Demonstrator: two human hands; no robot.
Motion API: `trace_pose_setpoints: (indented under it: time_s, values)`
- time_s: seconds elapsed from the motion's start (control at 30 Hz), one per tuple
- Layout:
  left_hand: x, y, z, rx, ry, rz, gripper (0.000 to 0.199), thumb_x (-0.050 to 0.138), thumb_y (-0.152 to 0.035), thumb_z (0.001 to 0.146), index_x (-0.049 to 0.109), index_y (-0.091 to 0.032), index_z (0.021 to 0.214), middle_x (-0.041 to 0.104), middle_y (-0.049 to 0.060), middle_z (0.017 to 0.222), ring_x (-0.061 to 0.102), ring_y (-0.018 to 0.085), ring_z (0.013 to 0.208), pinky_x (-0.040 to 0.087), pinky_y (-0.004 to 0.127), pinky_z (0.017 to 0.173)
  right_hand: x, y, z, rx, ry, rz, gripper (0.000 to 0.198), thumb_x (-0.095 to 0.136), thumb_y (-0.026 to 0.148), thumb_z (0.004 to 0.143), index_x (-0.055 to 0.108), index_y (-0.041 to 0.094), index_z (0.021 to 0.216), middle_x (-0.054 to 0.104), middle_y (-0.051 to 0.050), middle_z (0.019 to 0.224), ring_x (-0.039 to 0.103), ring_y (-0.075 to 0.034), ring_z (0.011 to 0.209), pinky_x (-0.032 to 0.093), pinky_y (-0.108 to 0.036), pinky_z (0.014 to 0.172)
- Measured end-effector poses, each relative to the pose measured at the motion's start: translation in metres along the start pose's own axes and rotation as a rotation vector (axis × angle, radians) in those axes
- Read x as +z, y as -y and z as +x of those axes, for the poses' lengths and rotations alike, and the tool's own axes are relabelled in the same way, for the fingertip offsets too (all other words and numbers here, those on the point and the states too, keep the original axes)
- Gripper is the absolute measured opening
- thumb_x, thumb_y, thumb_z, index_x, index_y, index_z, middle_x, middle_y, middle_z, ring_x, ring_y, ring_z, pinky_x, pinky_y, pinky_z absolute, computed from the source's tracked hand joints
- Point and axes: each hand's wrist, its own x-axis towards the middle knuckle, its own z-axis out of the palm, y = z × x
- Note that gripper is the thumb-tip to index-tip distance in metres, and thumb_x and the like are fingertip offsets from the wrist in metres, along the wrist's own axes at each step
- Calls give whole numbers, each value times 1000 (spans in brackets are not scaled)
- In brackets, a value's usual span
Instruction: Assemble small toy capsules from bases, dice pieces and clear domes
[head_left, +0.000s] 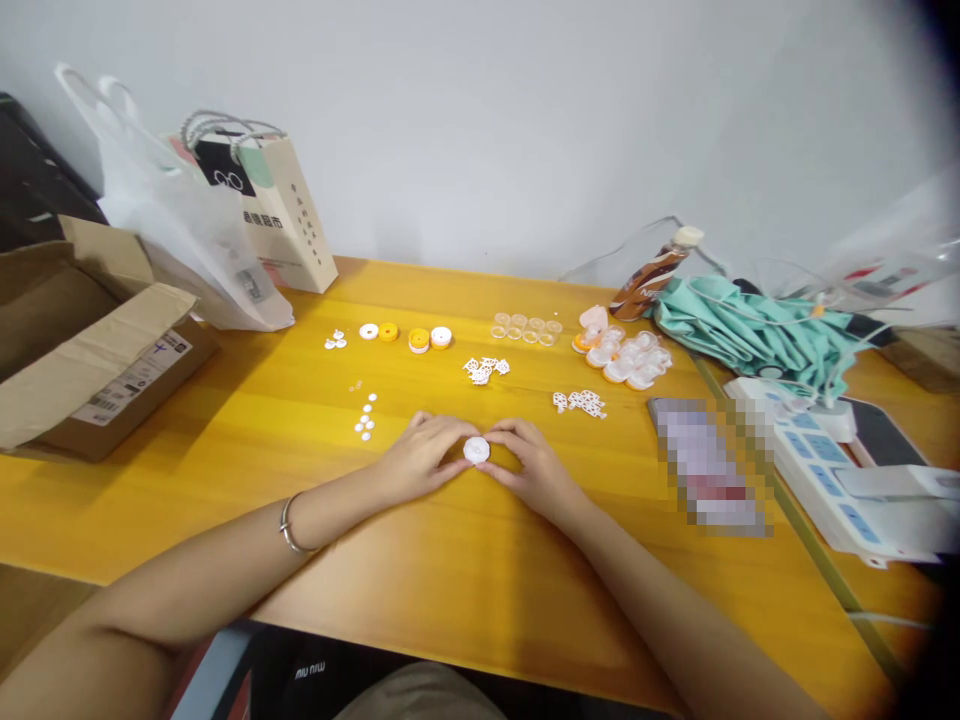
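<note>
Between my two hands a small round white plastic piece (pixel 476 451) is pinched just over the table. My left hand (pixel 420 458) grips its left edge with thumb and fingertips, and my right hand (pixel 534 465) grips the right edge the same way. Beyond them lies a pile of white cut-out plastic pieces (pixel 484 371), with a second pile of similar pieces (pixel 583 403) farther right. Several small white discs (pixel 365 420) lie left of my left hand. White and yellow round parts (pixel 418 340) and clear round caps (pixel 525 328) stand in rows farther back.
Assembled orange-and-clear pieces (pixel 626 355) sit at the back right, near a brown bottle (pixel 652 275) and a green folded umbrella (pixel 742 325). A blurred phone (pixel 705 470) and a power strip (pixel 817 460) lie right. An open cardboard box (pixel 97 350), plastic bag (pixel 187 230) and paper bag (pixel 277 210) stand left.
</note>
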Motion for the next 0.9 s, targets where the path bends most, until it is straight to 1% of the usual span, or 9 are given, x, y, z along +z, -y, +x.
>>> trace_pose_setpoints:
  time_s: [0.1, 0.17, 0.27, 0.37, 0.5, 0.63, 0.7, 0.8, 0.9]
  values:
    - [-1, -1, -1, 72, -47, -8, 22, 48, -28, 87, 49, -20, 108, 63, 4, 102, 57, 15, 94, 35, 29, 81, 1, 3, 0, 94, 29, 220, 22, 62, 26, 76, 60, 22, 97, 61, -5, 93, 58, -18, 88, 47, -36, 82]
    - [-1, -1, -1, 112, -96, -21, 23, 49, -27, 87, 48, -19, 108, 63, 5, 103, 58, 15, 95, 37, 29, 82, 2, 6, 0, 198, 41, 450, 23, 63, 25, 74, 59, 23, 97, 64, -4, 91, 60, -16, 84, 49, -33, 80]
    - [-2, 0, -2, 163, -145, -34, 26, 51, -25, 85, 48, -18, 110, 63, 7, 105, 58, 16, 98, 39, 29, 83, 2, 11, 1, 355, 59, 792, 28, 67, 24, 70, 57, 24, 96, 67, -1, 90, 62, -14, 83, 49, -30, 80]
    - [-4, -1, -1, 205, -156, -42, 27, 52, -23, 85, 49, -18, 111, 63, 8, 106, 58, 16, 100, 40, 29, 84, -1, 16, 2, 480, 70, 959, 27, 67, 27, 71, 58, 23, 96, 69, -1, 87, 63, -12, 77, 49, -29, 78]
    - [-4, 0, 1, 247, -151, -69, 23, 53, -23, 84, 56, -19, 107, 64, 8, 106, 59, 15, 98, 43, 28, 83, -1, 20, 2, 559, 25, 995, 25, 67, 30, 71, 59, 21, 93, 69, 1, 73, 63, -11, 66, 50, -26, 70]
    - [-1, 3, 2, 234, -175, -86, 16, 52, -22, 85, 62, -18, 97, 66, 5, 98, 62, 13, 90, 47, 26, 80, 8, 24, 0, 564, -31, 925, 27, 67, 31, 69, 56, 21, 92, 69, 2, 68, 63, -12, 64, 51, -27, 67]
    - [1, 2, 1, 217, -155, -37, 15, 50, -22, 86, 62, -17, 94, 67, 5, 95, 62, 13, 87, 48, 25, 78, 14, 25, -2, 543, -66, 863, 28, 66, 31, 71, 54, 21, 93, 68, 1, 68, 63, -12, 63, 51, -27, 68]
    - [3, -2, -2, 206, -128, 100, 17, 47, -21, 88, 61, -15, 95, 67, 7, 92, 63, 15, 85, 50, 26, 76, 20, 23, -6, 469, -105, 755, 26, 62, 31, 74, 51, 22, 96, 68, 0, 72, 64, -14, 68, 51, -29, 70]
    - [4, -8, -5, 202, -157, 228, 16, 46, -21, 88, 59, -13, 92, 66, 8, 87, 63, 16, 81, 52, 28, 72, 23, 21, -8, 396, -118, 660, 24, 60, 30, 76, 51, 22, 97, 69, -2, 76, 65, -15, 71, 52, -29, 71]
